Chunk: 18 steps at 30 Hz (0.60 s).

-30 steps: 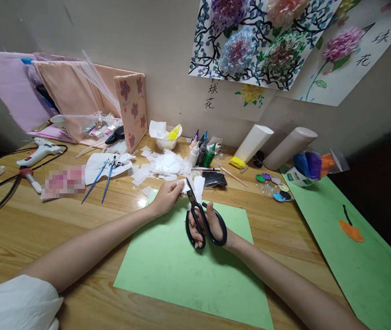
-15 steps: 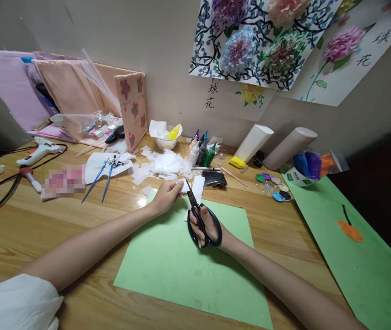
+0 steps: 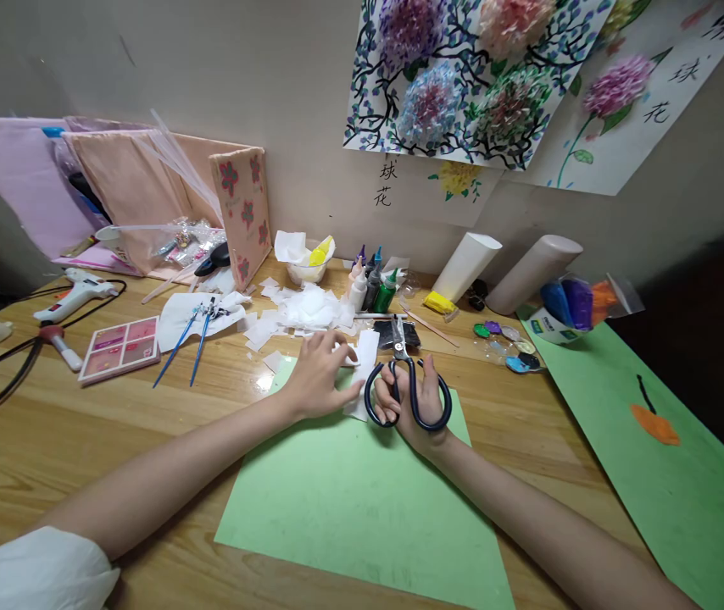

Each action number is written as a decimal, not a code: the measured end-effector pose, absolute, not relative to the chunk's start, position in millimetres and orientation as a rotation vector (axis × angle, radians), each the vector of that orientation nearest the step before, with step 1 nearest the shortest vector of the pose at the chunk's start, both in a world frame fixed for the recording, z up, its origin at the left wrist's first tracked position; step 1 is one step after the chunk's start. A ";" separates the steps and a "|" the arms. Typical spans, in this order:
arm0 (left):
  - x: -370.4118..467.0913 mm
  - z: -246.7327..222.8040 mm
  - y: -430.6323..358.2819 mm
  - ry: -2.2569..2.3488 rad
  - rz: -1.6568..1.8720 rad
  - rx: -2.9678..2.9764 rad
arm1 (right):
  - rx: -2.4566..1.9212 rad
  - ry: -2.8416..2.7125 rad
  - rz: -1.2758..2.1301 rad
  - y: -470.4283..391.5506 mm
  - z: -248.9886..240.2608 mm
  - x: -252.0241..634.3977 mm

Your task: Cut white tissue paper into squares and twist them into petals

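Observation:
My left hand (image 3: pixel 319 383) reaches over the top of the green paper sheet (image 3: pixel 362 500), its fingers spread and curved. Its thumb and fingertips are at a white paper strip (image 3: pixel 368 346), which lies partly on the sheet. Right of the strip, my right hand (image 3: pixel 418 396) holds black-handled scissors (image 3: pixel 400 346) by their loops. The blades point away from me, close together, over a small black packet (image 3: pixel 384 332). Beyond my left hand lies a pile of white paper pieces (image 3: pixel 311 307).
Paint bottles (image 3: pixel 386 292) and a clear bowl (image 3: pixel 307 269) stand behind the pile. Brushes (image 3: pixel 199 349), a pink palette (image 3: pixel 119 349) and a glue gun (image 3: pixel 75 295) are on the left. White and grey tubes (image 3: pixel 531 275) and a second green sheet (image 3: pixel 616 407) are on the right.
My left hand has let go of the small white paper piece and opened, moving right over the strip. My right hand has moved right with the scissors, away from the left hand.

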<state>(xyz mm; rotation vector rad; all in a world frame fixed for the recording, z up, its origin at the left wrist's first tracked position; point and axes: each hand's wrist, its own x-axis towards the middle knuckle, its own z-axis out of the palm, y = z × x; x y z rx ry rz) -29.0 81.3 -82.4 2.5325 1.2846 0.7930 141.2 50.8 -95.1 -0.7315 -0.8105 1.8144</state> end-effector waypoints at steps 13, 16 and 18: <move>-31.8 -78.8 80.2 0.834 0.464 2.641 | -0.816 -0.741 1.472 57.4 -94.1 145.0; -30.9 -75.3 76.9 0.692 0.409 2.712 | -0.821 -0.739 1.471 57.6 -94.1 144.2; -29.6 -75.2 75.6 0.661 0.394 2.741 | -0.831 -0.746 1.485 57.9 -94.7 143.6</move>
